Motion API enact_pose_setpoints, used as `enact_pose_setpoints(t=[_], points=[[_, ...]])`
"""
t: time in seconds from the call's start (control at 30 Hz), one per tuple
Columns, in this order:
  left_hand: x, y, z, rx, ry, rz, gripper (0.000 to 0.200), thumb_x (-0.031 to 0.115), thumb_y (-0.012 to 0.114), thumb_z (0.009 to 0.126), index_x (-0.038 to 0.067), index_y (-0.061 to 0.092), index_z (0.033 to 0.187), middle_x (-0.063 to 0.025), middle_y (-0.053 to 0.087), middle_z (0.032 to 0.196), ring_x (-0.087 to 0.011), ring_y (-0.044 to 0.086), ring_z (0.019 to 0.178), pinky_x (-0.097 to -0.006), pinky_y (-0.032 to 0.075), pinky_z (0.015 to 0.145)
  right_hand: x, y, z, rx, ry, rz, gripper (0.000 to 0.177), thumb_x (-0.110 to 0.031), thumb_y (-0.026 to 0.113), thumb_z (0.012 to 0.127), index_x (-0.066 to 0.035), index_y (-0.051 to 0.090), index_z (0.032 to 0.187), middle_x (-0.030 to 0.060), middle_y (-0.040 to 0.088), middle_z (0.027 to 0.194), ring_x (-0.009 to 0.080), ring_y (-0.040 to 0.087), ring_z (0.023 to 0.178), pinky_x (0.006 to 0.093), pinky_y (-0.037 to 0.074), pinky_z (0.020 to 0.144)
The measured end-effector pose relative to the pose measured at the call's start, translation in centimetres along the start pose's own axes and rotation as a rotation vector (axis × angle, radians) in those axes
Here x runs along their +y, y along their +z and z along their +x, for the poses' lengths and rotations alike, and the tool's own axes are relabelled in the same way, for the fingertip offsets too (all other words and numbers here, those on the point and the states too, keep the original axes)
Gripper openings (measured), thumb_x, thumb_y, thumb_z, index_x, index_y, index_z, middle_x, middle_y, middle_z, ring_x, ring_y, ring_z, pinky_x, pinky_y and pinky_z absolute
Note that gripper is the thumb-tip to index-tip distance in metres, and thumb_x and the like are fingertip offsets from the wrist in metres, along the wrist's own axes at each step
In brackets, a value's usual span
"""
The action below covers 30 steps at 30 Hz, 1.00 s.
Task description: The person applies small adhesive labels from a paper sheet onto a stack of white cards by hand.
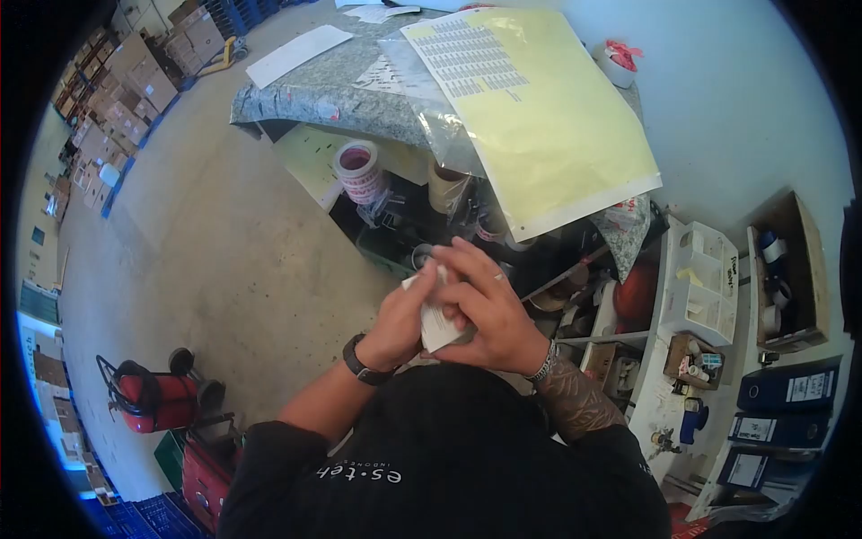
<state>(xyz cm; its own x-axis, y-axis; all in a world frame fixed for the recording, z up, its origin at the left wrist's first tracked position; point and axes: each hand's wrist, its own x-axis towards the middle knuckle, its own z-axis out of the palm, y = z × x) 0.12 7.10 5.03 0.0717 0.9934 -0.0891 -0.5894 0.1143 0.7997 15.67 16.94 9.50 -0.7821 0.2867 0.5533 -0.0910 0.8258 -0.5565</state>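
Close to my chest, both hands are on a small white packet (440,331) with fine print on its face; whether it is a box or a stack of cards I cannot make out. My left hand (400,314) grips its left side, thumb pointing up. From the right, my right hand (492,319) wraps round it, its fingers bent over the top and hiding much of it. Just beyond the hands, a dark crate (384,250) holds rolls of tape, with one printed tape roll (361,172) near its left end.
A grey-patterned table (296,103) stands ahead, with a large yellow sheet (548,117) hanging over its edge. White shelves (660,404) on the right carry a drawer unit (705,283), a cardboard box (790,269) and binders (781,391). A red cylinder (157,395) lies at lower left.
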Motion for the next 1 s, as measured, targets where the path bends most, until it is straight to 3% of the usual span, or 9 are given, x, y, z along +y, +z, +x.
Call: enact_pose_setpoints(t=[0.07,0.17,0.27,0.47,0.57,0.67,0.8,0.97,1.0], points=[[0.5,0.9,0.7,0.176,0.236,-0.049,0.038,0.038,0.03,0.112,0.006,0.049,0.108,-0.0148,0.065,0.103,-0.0232,0.063,0.105,-0.0376,0.05,0.096,-0.1,0.2,-0.5,0.065,0.013,0.013,0.064,-0.025,0.088,0.069,-0.006,0.057,0.121,0.0178,0.054,0.134,0.0364,0.047,0.136,0.0497,0.039,0.11],[0.9,1.8,0.9,0.175,0.474,0.085,0.035,0.036,0.028,0.112,0.005,0.045,0.109,-0.0182,0.064,0.109,-0.0272,0.058,0.116,-0.0419,0.044,0.105,0.7,1.8,-2.8,0.252,0.273,0.34,0.062,-0.021,0.081,0.085,-0.002,0.046,0.133,0.0167,0.055,0.131,0.0262,0.053,0.127,0.0414,0.044,0.105],[0.1,1.9,1.2,0.16,0.551,0.196,0.035,0.035,0.027,0.113,0.007,0.046,0.11,-0.0193,0.065,0.112,-0.0302,0.056,0.122,-0.0446,0.041,0.109,0.7,3.2,-3.2,0.188,0.627,1.207,0.039,-0.007,0.058,0.103,0.003,0.044,0.138,0.0082,0.059,0.125,0.0106,0.058,0.11,0.0281,0.049,0.093],[-0.5,1.6,0.0,0.197,0.568,0.381,0.033,0.031,0.031,0.112,0.005,0.047,0.126,-0.0213,0.066,0.119,-0.03,0.058,0.124,-0.0449,0.048,0.105,0.5,3.3,-3.2,0.145,0.671,1.189,0.03,-0.01,0.059,0.103,0.003,0.054,0.131,0.0058,0.066,0.111,0.0093,0.064,0.097,0.0259,0.054,0.084],[-0.1,0.0,-0.4,-0.011,0.564,0.35,0.049,0.033,0.046,0.109,0.0,0.041,0.144,-0.0212,0.06,0.133,-0.0274,0.055,0.128,-0.0416,0.043,0.11,0.1,2.7,-2.5,0.164,0.657,1.177,0.029,-0.01,0.059,0.103,0.005,0.055,0.129,0.0067,0.068,0.108,0.0091,0.064,0.094,0.0253,0.053,0.083],[1.5,-1.8,-0.1,-0.226,0.37,0.086,0.094,0.043,0.069,0.094,0.002,0.017,0.161,-0.0218,0.038,0.157,-0.0311,0.042,0.144,-0.0426,0.035,0.117,1.0,-0.2,-2.1,-0.025,0.63,0.873,0.025,-0.008,0.061,0.102,0.004,0.061,0.124,0.0038,0.07,0.099,0.0051,0.063,0.09,0.0228,0.051,0.08],[3.8,-2.3,-0.2,-0.248,-0.039,-0.01,0.097,0.045,0.069,0.092,0.002,0.016,0.161,-0.0203,0.031,0.161,-0.0311,0.036,0.147,-0.043,0.033,0.119,-0.3,-2.2,0.3,-0.122,0.571,0.575,0.018,-0.008,0.061,0.1,0.004,0.065,0.114,0.0041,0.071,0.095,0.0043,0.062,0.087,0.0228,0.05,0.075],[5.3,-4.9,0.7,-0.392,-0.039,-0.132,0.096,0.05,0.067,0.093,0.003,0.017,0.161,-0.0184,0.038,0.156,-0.0271,0.041,0.143,-0.0406,0.037,0.116,-0.1,-1.8,2.4,-0.105,0.586,0.63,0.018,-0.009,0.063,0.1,0.004,0.065,0.111,0.0042,0.071,0.091,0.0046,0.062,0.081,0.0241,0.05,0.071],[5.6,-5.8,0.9,-0.416,0.041,0.092,0.096,0.052,0.066,0.093,0.003,0.018,0.16,-0.018,0.04,0.154,-0.0265,0.044,0.141,-0.0408,0.04,0.114,0.1,-1.4,2.7,-0.1,0.588,0.615,0.018,-0.009,0.063,0.1,0.004,0.065,0.111,0.0042,0.071,0.091,0.0046,0.062,0.081,0.0241,0.05,0.071]])
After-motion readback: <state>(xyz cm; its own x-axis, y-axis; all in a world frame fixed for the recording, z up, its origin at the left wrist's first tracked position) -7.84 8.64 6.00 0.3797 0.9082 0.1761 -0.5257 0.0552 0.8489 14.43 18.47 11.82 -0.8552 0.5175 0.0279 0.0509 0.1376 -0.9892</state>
